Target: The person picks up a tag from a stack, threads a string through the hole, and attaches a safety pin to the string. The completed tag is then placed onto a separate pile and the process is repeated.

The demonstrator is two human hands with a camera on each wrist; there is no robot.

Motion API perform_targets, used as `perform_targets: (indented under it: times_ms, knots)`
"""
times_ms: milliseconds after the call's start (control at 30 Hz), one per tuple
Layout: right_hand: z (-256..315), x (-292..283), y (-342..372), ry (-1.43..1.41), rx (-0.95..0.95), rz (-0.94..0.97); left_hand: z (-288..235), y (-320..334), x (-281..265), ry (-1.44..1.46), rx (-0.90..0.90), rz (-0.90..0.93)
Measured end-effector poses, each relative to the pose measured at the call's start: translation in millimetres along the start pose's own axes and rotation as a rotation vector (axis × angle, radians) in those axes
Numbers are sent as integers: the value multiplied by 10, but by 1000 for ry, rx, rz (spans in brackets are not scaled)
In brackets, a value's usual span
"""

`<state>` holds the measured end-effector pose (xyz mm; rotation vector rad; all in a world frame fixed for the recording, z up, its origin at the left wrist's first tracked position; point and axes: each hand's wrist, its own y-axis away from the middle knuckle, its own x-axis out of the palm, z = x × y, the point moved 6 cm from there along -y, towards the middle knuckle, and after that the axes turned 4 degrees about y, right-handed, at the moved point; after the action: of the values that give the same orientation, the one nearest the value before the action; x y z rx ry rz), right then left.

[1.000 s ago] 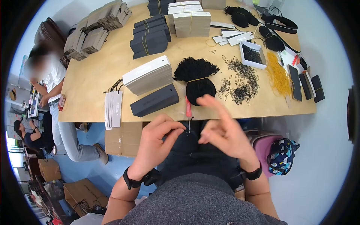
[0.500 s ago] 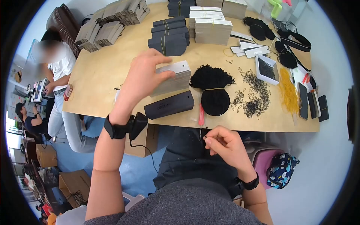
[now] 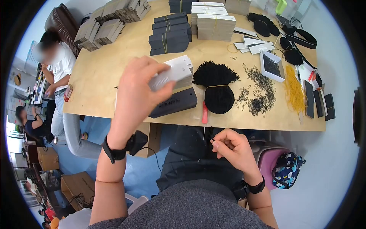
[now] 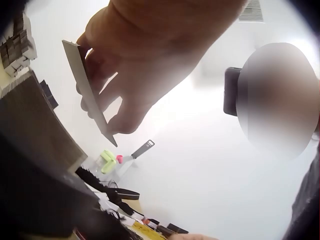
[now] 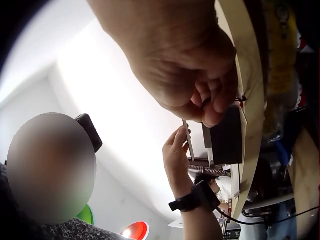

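Left hand [image 3: 139,84] pinches a white tag [image 4: 87,85], thumb on one side, fingers on the other; the tag sits in the air, gap under it in the left wrist view, over the white stack [image 3: 185,84] in the head view; likely an edge grip so the printed face stays uncovered and one tag comes off singly; long axis runs diagonally, near end at the palm, holed end pointing away from the person and to their right, roughly in line with the stack and the dark stack [image 3: 177,104] in front of it; print faces up; left wrist view shows it edge-on, exact tilt hard to call. Right hand [image 3: 233,150] is at the lap, thumb and fingertips pressed together, seemingly on a bit of black cord, mostly hidden; red-handled tool [image 3: 205,113] lies with handle on the table [image 3: 99,80], thin shaft overhanging towards the person, probably so its tip is reachable from below; right fingertips just beside that shaft; cord bundle [image 3: 219,99] and loose pins [image 3: 261,97] lie near the front edge, presumably for short reach.
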<state>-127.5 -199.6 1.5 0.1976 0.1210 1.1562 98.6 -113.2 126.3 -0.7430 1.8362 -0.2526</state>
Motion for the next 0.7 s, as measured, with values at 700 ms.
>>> perform_targets:
  times_ms: [700]
  knots:
    - [-39, -6, 139, 4, -12, -20, -219, 428, 195, 60, 49, 18]
